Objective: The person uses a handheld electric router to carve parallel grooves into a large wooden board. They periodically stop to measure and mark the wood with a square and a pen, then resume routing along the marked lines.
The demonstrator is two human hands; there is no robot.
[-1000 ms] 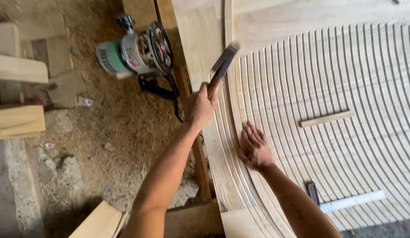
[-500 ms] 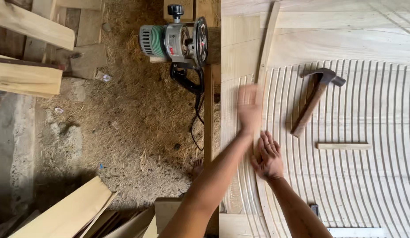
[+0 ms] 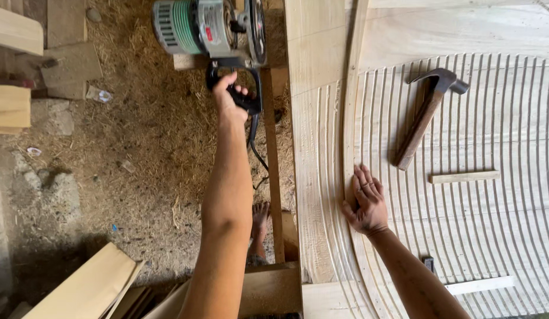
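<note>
Left hand [image 3: 230, 97] now clamped on black handle of green-and-grey power router [image 3: 209, 26]; wooden-handled claw hammer [image 3: 425, 115] set down on grooved pale wood panel [image 3: 499, 195]; right hand [image 3: 366, 204] flat, open, on curved strip.

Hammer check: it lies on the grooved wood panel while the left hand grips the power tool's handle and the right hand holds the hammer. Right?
Not quite. In the head view the right hand rests flat on the grooved wood panel; the hammer lies untouched. The left hand does grip the power tool.
</note>
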